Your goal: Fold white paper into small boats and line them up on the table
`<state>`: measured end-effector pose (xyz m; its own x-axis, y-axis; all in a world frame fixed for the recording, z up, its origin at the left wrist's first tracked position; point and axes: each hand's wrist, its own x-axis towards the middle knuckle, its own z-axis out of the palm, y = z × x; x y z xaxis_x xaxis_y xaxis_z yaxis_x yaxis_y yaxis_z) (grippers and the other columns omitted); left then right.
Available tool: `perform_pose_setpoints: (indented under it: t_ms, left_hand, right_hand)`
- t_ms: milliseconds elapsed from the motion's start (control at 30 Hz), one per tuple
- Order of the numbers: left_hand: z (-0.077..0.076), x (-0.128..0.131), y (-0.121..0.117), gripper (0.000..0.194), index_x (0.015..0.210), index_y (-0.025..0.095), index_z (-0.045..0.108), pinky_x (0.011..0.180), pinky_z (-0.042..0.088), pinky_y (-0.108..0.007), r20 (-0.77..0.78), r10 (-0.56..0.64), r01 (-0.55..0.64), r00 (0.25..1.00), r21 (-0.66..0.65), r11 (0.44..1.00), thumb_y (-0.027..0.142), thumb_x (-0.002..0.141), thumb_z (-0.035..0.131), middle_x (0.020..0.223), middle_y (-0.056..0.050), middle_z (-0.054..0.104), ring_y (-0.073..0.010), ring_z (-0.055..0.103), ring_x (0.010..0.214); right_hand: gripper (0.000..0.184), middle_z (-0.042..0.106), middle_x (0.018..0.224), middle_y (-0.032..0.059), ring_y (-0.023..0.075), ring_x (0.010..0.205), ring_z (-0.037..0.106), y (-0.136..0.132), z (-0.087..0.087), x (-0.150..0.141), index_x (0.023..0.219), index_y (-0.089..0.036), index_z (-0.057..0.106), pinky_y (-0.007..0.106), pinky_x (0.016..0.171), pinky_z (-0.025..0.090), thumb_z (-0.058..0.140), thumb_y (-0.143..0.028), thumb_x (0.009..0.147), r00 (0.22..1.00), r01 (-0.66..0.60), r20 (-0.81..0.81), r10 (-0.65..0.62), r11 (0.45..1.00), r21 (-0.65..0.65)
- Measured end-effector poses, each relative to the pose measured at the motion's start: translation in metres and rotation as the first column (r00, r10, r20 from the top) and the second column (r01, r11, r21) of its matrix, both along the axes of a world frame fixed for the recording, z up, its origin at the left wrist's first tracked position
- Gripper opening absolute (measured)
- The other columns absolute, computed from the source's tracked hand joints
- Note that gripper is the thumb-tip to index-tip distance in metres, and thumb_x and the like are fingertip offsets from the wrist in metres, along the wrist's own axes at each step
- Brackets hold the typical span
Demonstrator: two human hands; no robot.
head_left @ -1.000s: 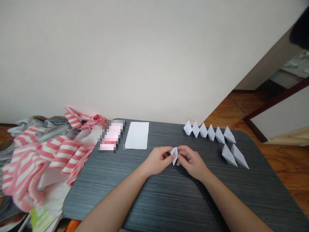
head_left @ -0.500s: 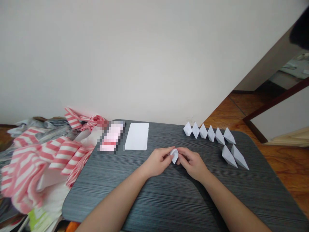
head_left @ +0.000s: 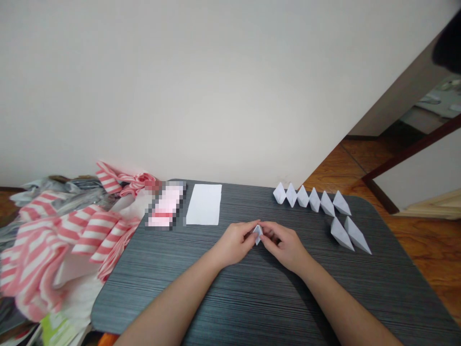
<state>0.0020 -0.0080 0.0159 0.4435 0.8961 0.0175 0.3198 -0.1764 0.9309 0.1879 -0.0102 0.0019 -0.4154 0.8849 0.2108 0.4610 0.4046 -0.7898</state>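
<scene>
Your left hand [head_left: 236,243] and right hand [head_left: 284,245] pinch the folded paper [head_left: 258,234] between them, just below the frame's center.

Left hand [head_left: 236,243] and right hand [head_left: 284,244], each with a fingertip grip on a small folded paper [head_left: 257,234] above the dark bench [head_left: 230,298]; a white sheet [head_left: 204,204] lies beyond, folded paper pieces [head_left: 314,200] standing at right.

Midtable open — folded papers [head_left: 314,200] block right, white sheet [head_left: 204,204] left.
</scene>
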Motion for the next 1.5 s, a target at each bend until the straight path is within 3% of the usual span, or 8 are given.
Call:
perform_pose_setpoints:
  t_ms: [267,400,567,833,1033,1167,1233,1500]
  left_hand:
    - [-0.011,-0.001,0.002,0.027,0.111,0.019,0.049,0.043,0.04,-0.017,0.197,0.048,-0.001,0.979,-0.228,0.974,0.029,0.086,0.047,0.067,0.002,0.056,-0.0084,0.052,0.05]
    - [-0.012,-0.001,0.005,0.028,0.11,0.02,0.043,0.043,0.041,-0.017,0.323,0.062,0.037,0.944,-0.292,0.956,0.025,0.084,0.05,0.07,0.002,0.055,-0.008,0.053,0.052]
    - [-0.011,-0.003,0.005,0.029,0.111,0.019,0.041,0.044,0.042,-0.018,0.408,0.067,0.073,0.91,-0.317,0.945,0.025,0.084,0.05,0.072,0.001,0.056,-0.0086,0.055,0.053]
    - [-0.013,-0.001,0.005,0.037,0.112,0.017,0.046,0.044,0.043,-0.019,0.255,0.064,0.023,0.965,-0.323,0.946,0.033,0.081,0.057,0.066,0.002,0.055,-0.009,0.053,0.052]
    - [-0.012,-0.001,0.004,0.022,0.094,0.014,0.055,0.047,0.043,-0.018,0.22,0.056,0.016,0.974,-0.313,0.95,0.031,0.081,0.056,0.073,-0.002,0.059,-0.0079,0.052,0.055]
    - [-0.013,-0.002,0.004,0.022,0.089,0.014,0.056,0.047,0.041,-0.018,0.174,0.04,0.014,0.984,-0.3,0.954,0.033,0.08,0.057,0.065,0.0,0.057,-0.0079,0.051,0.052]
    - [-0.014,-0.003,0.003,0.023,0.088,0.014,0.057,0.046,0.04,-0.018,0.159,0.024,0.023,0.987,-0.291,0.957,0.035,0.08,0.057,0.064,0.0,0.057,-0.0076,0.05,0.051]
    - [-0.014,-0.002,0.002,0.027,0.088,0.014,0.061,0.047,0.039,-0.018,0.107,-0.004,0.033,0.994,-0.265,0.964,0.039,0.081,0.054,0.064,0.0,0.058,-0.0083,0.051,0.052]
  right_hand:
    - [0.025,0.063,0.083,0.0042,0.0148,0.069,0.06,0.001,-0.006,0.004,0.111,-0.021,0.058,0.027,0.066,0.047,0.046,-0.019,0.09,0.999,-0.003,-0.043,0.002,1.0,-0.005]
    - [0.025,0.062,0.078,0.0037,0.0135,0.065,0.059,0.002,-0.006,0.007,0.108,-0.021,0.062,0.027,0.066,0.047,0.045,-0.017,0.09,0.996,-0.025,-0.084,0.027,0.999,0.024]
    - [0.026,0.063,0.09,0.0063,0.0151,0.075,0.061,0.002,-0.003,0.008,0.108,-0.022,0.065,0.029,0.07,0.048,0.049,-0.016,0.088,0.992,-0.027,-0.118,0.035,0.997,0.071]
    - [0.021,0.065,0.098,0.0074,0.0184,0.088,0.061,0.003,-0.004,0.008,0.1,-0.023,0.068,0.031,0.077,0.049,0.053,-0.017,0.086,0.992,-0.054,-0.11,0.066,0.993,0.107]
    - [0.033,0.066,0.087,0.0041,0.0148,0.067,0.061,0.0,-0.015,0.007,0.12,-0.022,0.049,0.026,0.06,0.048,0.053,-0.023,0.087,0.983,0.003,-0.18,-0.023,0.994,-0.11]
    - [0.012,0.061,0.073,0.0019,0.0137,0.06,0.055,0.001,-0.008,0.004,0.094,-0.019,0.06,0.025,0.055,0.042,0.054,-0.026,0.086,0.999,0.015,-0.029,-0.018,0.995,-0.098]
    - [0.014,0.058,0.064,0.0004,0.0135,0.058,0.053,0.001,-0.003,0.003,0.077,-0.018,0.061,0.025,0.057,0.04,0.053,-0.025,0.086,0.999,0.006,0.042,-0.004,0.999,-0.053]
    - [0.022,0.056,0.058,-0.0017,0.0116,0.054,0.053,0.0,0.005,0.002,0.07,-0.018,0.059,0.023,0.056,0.038,0.05,-0.025,0.089,0.999,0.015,0.051,-0.011,0.997,-0.072]
